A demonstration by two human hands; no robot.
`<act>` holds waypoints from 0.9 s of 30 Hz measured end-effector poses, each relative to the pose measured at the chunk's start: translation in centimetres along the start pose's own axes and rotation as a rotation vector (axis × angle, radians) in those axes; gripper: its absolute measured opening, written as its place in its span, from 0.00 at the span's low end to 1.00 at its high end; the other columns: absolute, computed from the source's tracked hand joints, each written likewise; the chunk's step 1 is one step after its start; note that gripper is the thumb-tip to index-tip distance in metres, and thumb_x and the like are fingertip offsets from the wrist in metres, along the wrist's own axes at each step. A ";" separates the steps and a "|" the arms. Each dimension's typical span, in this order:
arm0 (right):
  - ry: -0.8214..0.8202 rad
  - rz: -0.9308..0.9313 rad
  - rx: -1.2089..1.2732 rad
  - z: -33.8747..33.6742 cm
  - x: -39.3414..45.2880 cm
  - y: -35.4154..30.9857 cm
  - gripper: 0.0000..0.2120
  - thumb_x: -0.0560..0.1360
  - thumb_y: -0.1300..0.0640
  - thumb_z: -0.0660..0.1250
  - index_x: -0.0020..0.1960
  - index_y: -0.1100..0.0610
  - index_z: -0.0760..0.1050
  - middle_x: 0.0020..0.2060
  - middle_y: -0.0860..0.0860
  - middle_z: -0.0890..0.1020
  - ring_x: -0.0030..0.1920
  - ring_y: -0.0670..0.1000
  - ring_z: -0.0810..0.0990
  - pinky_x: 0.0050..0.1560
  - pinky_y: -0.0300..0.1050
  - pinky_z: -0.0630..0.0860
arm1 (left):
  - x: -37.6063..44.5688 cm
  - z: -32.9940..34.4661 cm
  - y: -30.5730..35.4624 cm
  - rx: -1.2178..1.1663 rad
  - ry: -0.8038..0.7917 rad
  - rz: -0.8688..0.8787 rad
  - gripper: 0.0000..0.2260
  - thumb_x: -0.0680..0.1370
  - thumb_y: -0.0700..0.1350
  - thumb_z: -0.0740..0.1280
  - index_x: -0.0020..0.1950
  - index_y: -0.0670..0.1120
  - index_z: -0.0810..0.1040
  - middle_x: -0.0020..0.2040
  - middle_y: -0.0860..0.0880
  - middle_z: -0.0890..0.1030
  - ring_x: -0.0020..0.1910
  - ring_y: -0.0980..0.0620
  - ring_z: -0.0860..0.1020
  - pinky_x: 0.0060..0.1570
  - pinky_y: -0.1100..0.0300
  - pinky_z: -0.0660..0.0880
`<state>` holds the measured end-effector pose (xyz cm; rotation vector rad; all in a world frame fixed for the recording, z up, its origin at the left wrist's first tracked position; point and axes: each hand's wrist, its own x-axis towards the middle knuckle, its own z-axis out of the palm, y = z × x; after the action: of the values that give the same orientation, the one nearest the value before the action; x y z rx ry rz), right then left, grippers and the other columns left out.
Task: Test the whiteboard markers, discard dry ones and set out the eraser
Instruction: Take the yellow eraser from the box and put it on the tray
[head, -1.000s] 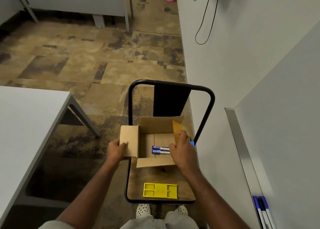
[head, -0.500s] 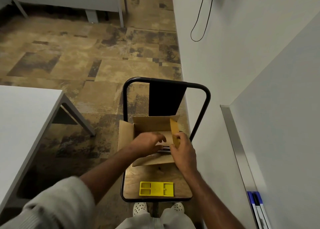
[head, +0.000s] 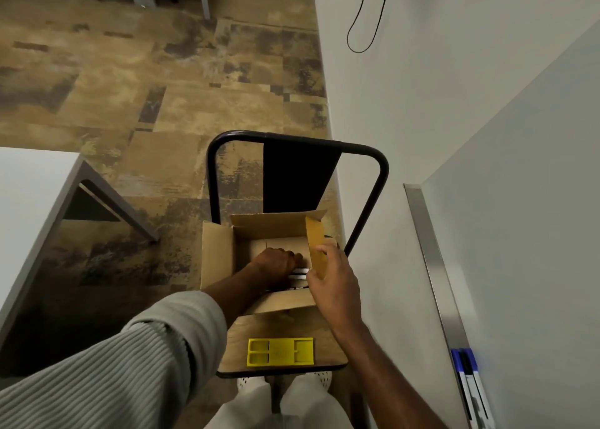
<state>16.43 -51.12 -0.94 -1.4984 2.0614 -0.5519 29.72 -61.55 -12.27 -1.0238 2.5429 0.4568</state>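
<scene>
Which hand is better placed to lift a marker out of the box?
Left. The left hand is already down inside the cardboard box, its fingers over the markers. The right hand is busy holding the box's right flap back, outside the opening.

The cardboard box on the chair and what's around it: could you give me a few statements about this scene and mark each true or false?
1. The left hand reaches down inside the cardboard box. True.
2. The right hand holds the yellow tray. False: its fingers hold back the box's right flap; the tray lies untouched on the chair seat.
3. The box stands on the white table. False: it stands on the chair seat, in front of the backrest.
4. Blue-capped markers lie on the ledge of the whiteboard to the right. True.
5. The box is closed. False: its flaps stand open.
</scene>
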 end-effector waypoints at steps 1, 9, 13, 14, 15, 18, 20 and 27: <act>-0.001 -0.001 -0.004 0.1 0.0 -0.1 0.23 0.78 0.52 0.71 0.71 0.50 0.68 0.67 0.49 0.76 0.60 0.48 0.79 0.44 0.25 0.65 | 0.1 0.0 -0.2 -0.027 -0.003 0.001 0.21 0.81 0.52 0.65 0.71 0.46 0.67 0.61 0.43 0.78 0.56 0.44 0.78 0.54 0.50 0.75; -0.009 -0.012 -0.035 0.2 0.1 -0.5 0.23 0.77 0.51 0.71 0.70 0.49 0.68 0.66 0.48 0.75 0.60 0.49 0.78 0.50 0.30 0.69 | -0.4 -0.6 -0.2 -0.301 -0.112 -0.018 0.20 0.81 0.58 0.62 0.66 0.47 0.74 0.58 0.45 0.81 0.54 0.46 0.79 0.55 0.52 0.76; -0.011 -0.020 -0.040 0.5 0.1 -0.3 0.24 0.77 0.51 0.72 0.69 0.49 0.68 0.67 0.48 0.75 0.63 0.50 0.77 0.51 0.33 0.69 | -0.9 -0.3 -0.4 -0.305 -0.136 -0.031 0.17 0.80 0.55 0.66 0.65 0.47 0.76 0.59 0.45 0.81 0.56 0.46 0.79 0.57 0.52 0.76; -0.018 -0.019 -0.042 0.6 0.1 -0.2 0.24 0.77 0.51 0.72 0.70 0.49 0.68 0.67 0.48 0.74 0.64 0.50 0.76 0.52 0.33 0.69 | -0.9 -0.3 -0.5 -0.300 -0.128 -0.042 0.17 0.80 0.53 0.67 0.66 0.47 0.75 0.59 0.45 0.81 0.57 0.46 0.79 0.57 0.53 0.75; -0.025 -0.018 -0.045 0.6 0.1 -0.2 0.24 0.77 0.52 0.72 0.70 0.49 0.68 0.68 0.48 0.74 0.65 0.50 0.76 0.52 0.34 0.69 | -1.0 -0.5 -0.5 -0.294 -0.125 -0.050 0.17 0.79 0.52 0.69 0.66 0.47 0.75 0.59 0.45 0.80 0.57 0.46 0.78 0.56 0.54 0.74; -0.035 -0.027 -0.060 0.8 0.3 -0.3 0.25 0.77 0.52 0.72 0.71 0.49 0.67 0.69 0.48 0.73 0.66 0.51 0.75 0.53 0.35 0.69 | -1.1 -1.3 -0.3 -0.277 -0.119 -0.031 0.17 0.79 0.51 0.69 0.64 0.46 0.75 0.59 0.44 0.80 0.56 0.45 0.79 0.54 0.54 0.73; -0.038 -0.042 -0.076 0.8 0.4 -0.5 0.25 0.77 0.52 0.71 0.71 0.49 0.67 0.69 0.49 0.73 0.66 0.52 0.75 0.54 0.37 0.71 | -1.5 -1.9 0.0 -0.237 -0.111 -0.024 0.17 0.80 0.52 0.68 0.65 0.44 0.75 0.59 0.43 0.80 0.56 0.44 0.79 0.56 0.52 0.75; 0.026 -0.063 0.000 0.2 1.6 -0.8 0.21 0.79 0.46 0.67 0.69 0.49 0.70 0.67 0.49 0.75 0.63 0.52 0.76 0.53 0.40 0.73 | -3.8 -4.8 -1.3 -0.121 -0.035 -0.088 0.18 0.77 0.46 0.72 0.65 0.45 0.75 0.60 0.45 0.79 0.58 0.46 0.78 0.58 0.52 0.76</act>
<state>16.75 -52.93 -0.85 -1.5685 2.0394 -0.5992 32.15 -62.19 -6.56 -1.1553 2.4533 0.6039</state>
